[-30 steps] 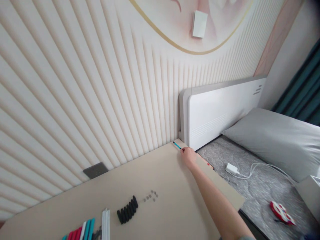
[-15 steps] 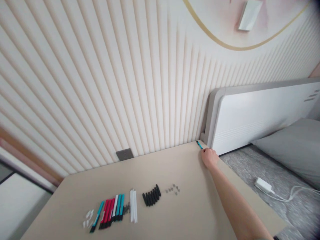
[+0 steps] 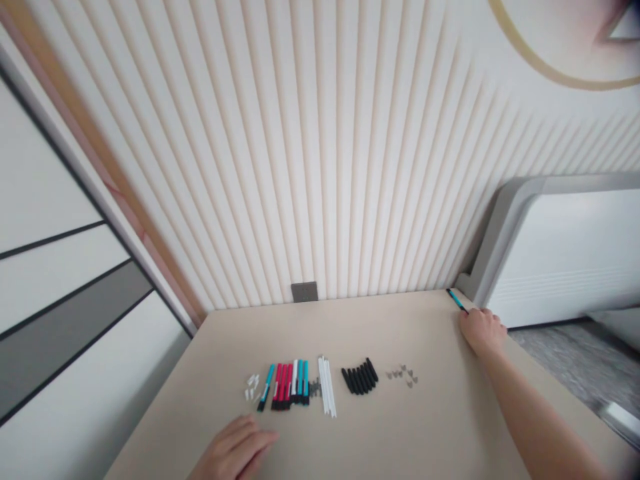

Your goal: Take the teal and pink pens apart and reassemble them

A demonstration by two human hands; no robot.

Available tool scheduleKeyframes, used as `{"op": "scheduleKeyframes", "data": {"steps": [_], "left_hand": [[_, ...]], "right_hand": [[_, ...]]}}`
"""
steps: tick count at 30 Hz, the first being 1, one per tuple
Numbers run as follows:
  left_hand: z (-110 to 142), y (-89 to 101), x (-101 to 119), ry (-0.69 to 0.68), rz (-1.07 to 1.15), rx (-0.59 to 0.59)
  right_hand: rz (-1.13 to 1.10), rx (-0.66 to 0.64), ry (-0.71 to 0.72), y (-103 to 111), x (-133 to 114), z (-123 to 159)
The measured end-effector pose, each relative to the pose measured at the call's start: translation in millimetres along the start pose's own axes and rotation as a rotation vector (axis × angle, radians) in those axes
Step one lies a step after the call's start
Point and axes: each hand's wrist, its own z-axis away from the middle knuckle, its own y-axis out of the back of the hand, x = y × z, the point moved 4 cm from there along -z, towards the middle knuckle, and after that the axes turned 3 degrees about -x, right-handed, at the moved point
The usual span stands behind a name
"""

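Observation:
My right hand [image 3: 484, 331] is at the far right corner of the table, with its fingertips closed on the near end of a blue-and-black pen-like stick [image 3: 457, 299]. My left hand [image 3: 235, 448] is low over the near left part of the table, fingers loosely bent and nothing visible in it. Just beyond it lies a row of flat pen-like pieces with black ends: a slanted blue one [image 3: 267, 387], red ones [image 3: 283, 383], a white one [image 3: 295, 380] and blue ones [image 3: 303, 380]. Small white pieces [image 3: 252, 387] lie to their left.
Right of the row are small dark grey parts [image 3: 315, 389], thin white rods [image 3: 327, 387], black tubes [image 3: 360, 377] and small grey clips [image 3: 403, 373]. A ribbed wall with a dark socket [image 3: 305, 291] borders the table [image 3: 380, 440]. A white headboard [image 3: 575, 247] stands at the right.
My view has swung left, so the table's things sit further right. My left hand has come into view at the bottom. My right hand stays at the far corner by the blue-and-black stick.

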Motion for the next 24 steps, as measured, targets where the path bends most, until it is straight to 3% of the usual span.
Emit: {"op": "scheduleKeyframes", "data": {"steps": [3,6,10,15,19,24], "left_hand": [[-4,0.4,-15,0.007,0.006,-0.026],[-19,-2.1,-30,0.022,-0.011,-0.045],[-40,-9.6,-51,0.105,-0.047,-0.066],[-34,-18.1,-74,0.207,-0.031,-0.042],[-16,-18.8,-84,0.231,0.026,-0.036],[-13,-16.8,-76,0.222,0.035,-0.091]], "right_hand": [[-0.018,0.072,0.016,11,-10,11],[-0.111,0.236,0.152,42,-48,44],[-0.313,0.401,0.527,89,-127,125],[-0.468,0.378,0.863,115,-200,227],[-0.489,0.336,0.989,109,-216,264],[-0.496,0.26,1.056,90,-201,270]]}}
